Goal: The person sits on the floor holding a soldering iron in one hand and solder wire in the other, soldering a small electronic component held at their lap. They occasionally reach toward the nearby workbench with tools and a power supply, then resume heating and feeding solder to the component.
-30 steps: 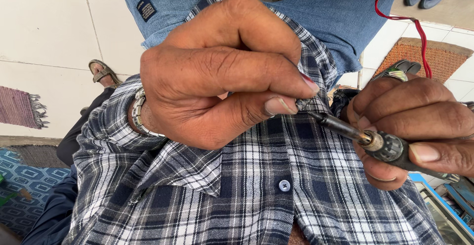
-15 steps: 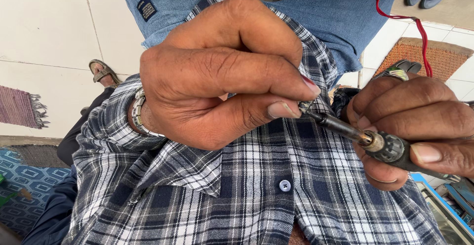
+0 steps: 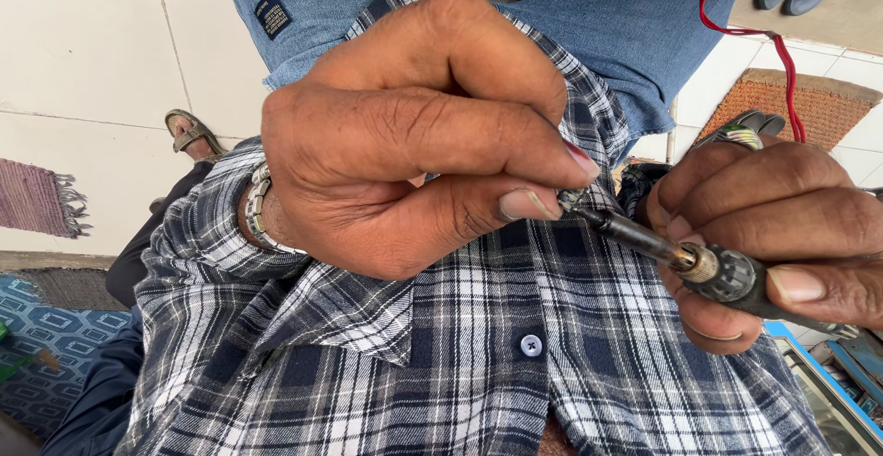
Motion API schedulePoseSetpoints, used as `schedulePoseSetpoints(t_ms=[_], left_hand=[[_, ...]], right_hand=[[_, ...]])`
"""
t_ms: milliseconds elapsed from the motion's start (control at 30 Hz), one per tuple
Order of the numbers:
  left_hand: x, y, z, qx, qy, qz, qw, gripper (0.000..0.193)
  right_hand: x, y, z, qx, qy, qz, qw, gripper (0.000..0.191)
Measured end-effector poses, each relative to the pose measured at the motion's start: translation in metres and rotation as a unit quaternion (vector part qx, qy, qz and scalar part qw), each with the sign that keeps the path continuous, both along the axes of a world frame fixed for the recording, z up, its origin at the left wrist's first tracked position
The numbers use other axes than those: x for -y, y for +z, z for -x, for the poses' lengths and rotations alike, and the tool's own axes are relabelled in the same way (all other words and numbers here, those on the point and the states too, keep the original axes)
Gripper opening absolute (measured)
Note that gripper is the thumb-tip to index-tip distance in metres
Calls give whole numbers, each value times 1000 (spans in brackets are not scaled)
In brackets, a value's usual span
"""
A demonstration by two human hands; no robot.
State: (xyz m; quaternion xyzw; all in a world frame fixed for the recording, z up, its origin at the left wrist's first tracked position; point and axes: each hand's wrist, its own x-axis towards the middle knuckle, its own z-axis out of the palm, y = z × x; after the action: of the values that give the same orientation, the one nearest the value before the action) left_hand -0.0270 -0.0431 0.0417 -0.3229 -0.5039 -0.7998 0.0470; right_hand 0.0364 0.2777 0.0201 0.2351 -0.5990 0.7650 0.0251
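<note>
My left hand (image 3: 414, 143), with a metal watch band (image 3: 258, 203) on the wrist, is closed in front of my plaid shirt (image 3: 478, 364). Its thumb and forefinger pinch a small metal piece (image 3: 570, 200) that is mostly hidden by the fingertips. My right hand (image 3: 782, 226) grips the dark knurled handle of a slim screwdriver (image 3: 727, 277). The screwdriver's shaft (image 3: 635, 233) points up and left, and its tip meets the pinched piece.
Someone in blue jeans (image 3: 644, 24) stands close at the top. A red cord (image 3: 782, 61) hangs at the upper right over an orange mat (image 3: 809, 97). A sandalled foot (image 3: 189, 134) and a purple rug (image 3: 37, 199) lie on the white tiles at left. A blue-edged box (image 3: 837, 373) sits lower right.
</note>
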Motion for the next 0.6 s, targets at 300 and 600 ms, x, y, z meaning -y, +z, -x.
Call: schedulePoseSetpoints(t_ms=[300,600], left_hand=[[-1,0,0,0,3,-6,1000,22],[-3,-1,1,-4,3,-13,1000,21]], right_hand=[[5,2,-1,5,-17,13,1000,34],[31,9,24,-116,20,11,993,36]])
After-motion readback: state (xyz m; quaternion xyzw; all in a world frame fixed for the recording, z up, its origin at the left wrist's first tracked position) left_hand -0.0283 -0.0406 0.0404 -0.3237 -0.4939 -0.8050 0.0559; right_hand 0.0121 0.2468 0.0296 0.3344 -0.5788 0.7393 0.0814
